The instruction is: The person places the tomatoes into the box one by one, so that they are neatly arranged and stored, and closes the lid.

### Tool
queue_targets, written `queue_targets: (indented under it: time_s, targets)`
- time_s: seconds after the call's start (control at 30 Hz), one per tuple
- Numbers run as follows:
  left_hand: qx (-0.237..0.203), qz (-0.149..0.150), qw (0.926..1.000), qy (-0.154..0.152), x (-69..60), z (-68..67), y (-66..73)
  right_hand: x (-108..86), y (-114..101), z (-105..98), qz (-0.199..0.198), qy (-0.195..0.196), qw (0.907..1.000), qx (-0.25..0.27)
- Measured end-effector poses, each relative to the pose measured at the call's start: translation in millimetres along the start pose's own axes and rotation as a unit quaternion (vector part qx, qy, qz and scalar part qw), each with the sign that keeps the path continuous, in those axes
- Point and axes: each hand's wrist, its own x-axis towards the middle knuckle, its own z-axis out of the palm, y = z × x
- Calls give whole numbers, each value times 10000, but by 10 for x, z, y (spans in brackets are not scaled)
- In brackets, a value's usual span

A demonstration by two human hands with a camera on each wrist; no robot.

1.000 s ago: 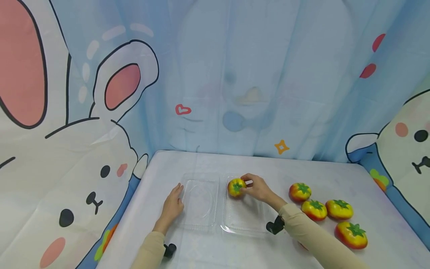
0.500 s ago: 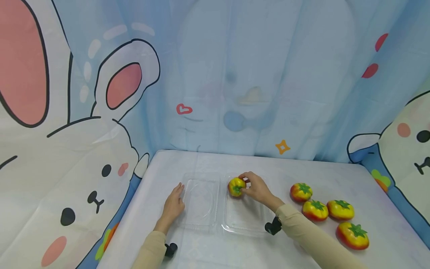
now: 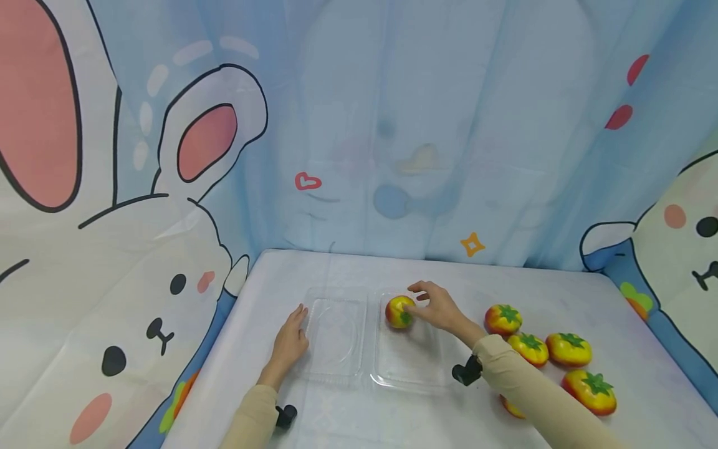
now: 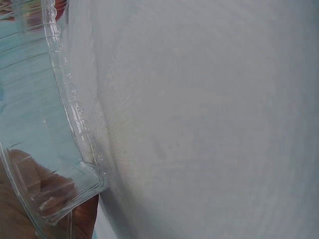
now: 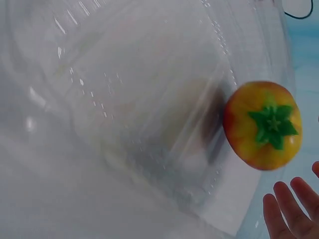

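A clear plastic clamshell box lies opened flat in the head view, with its left half [image 3: 335, 337] and right half [image 3: 406, 365] side by side. A yellow-red toy persimmon [image 3: 396, 312] with a green leafy top sits in the far left corner of the right half. My right hand [image 3: 440, 310] is just right of it, thumb close to the fruit and fingers raised; the right wrist view shows the fingers [image 5: 286, 209] spread and apart from the persimmon [image 5: 264, 127]. My left hand [image 3: 290, 343] rests with extended fingers against the left half's outer edge; its fingers show through plastic in the left wrist view.
Several more toy persimmons [image 3: 569, 350] lie on the white table [image 3: 449, 424] to the right, one partly hidden under the right sleeve [image 3: 527, 386]. A blue cartoon-print curtain [image 3: 359, 125] hangs behind the table and on both sides.
My right hand has let go of the persimmon, its fingers opening and drawing back to the right. The persimmon has turned and shifted slightly right. The left hand stays where it was.
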Motion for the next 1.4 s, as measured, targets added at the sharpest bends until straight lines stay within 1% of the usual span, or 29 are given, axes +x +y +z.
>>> queue_targets:
  time_s: [0.13,0.27,0.33,0.47,0.53,0.67,0.73,0.8,0.87,0.9,0.97,1.03,1.07,1.13,1.2,1.23,1.3,1.4]
  targets:
    - [-19,-21,10000,3,-3,2,-15,15,69,-167,-64,173,9998,7]
    - [-57,-35,10000,0,-5,4,-22,18,204,-387,-25,438,9990,-41]
    - [-53,-14,10000,6,-4,10,-23,7,300,-507,91,552,9984,-75]
    - [-27,18,10000,11,4,11,-18,-60,501,-739,447,623,9969,-189]
    - [-10,-3,10000,-1,8,4,-13,-109,597,-842,563,650,9959,-283]
    - [4,-49,10000,-2,13,-7,-5,-226,776,-988,859,722,9925,-486]
    - [-6,-40,10000,9,15,-8,-6,-284,840,-1019,874,849,9909,-571]
    - [-35,-12,10000,16,16,-7,-11,-341,843,-1018,723,912,9915,-579]
    - [-46,14,10000,13,13,-9,-15,-381,772,-972,278,853,9935,-699]
    - [-54,19,10000,2,11,-10,-18,-398,705,-938,25,734,9940,-816]
    - [-48,22,10000,-2,13,-21,-22,-407,522,-841,-491,333,9918,-1134]
    - [-46,22,10000,17,17,-28,-29,-395,329,-727,-961,-102,9828,-1571]
    - [-71,5,10000,27,19,-29,-29,-384,241,-669,-1118,-318,9770,-1788]
    - [-120,-16,9999,49,27,-24,-36,-358,112,-556,-1293,-644,9652,-2180]
    - [-169,-51,9998,30,34,-10,-43,-335,48,-457,-1307,-858,9561,-2480]
    - [-185,-95,9998,-3,36,0,-45,-326,39,-414,-1277,-913,9532,-2586]
    - [-192,-184,9996,-74,37,18,-50,-316,43,-344,-1198,-941,9504,-2713]
    - [-164,-220,9996,-94,39,31,-47,-298,59,-273,-1107,-893,9520,-2712]
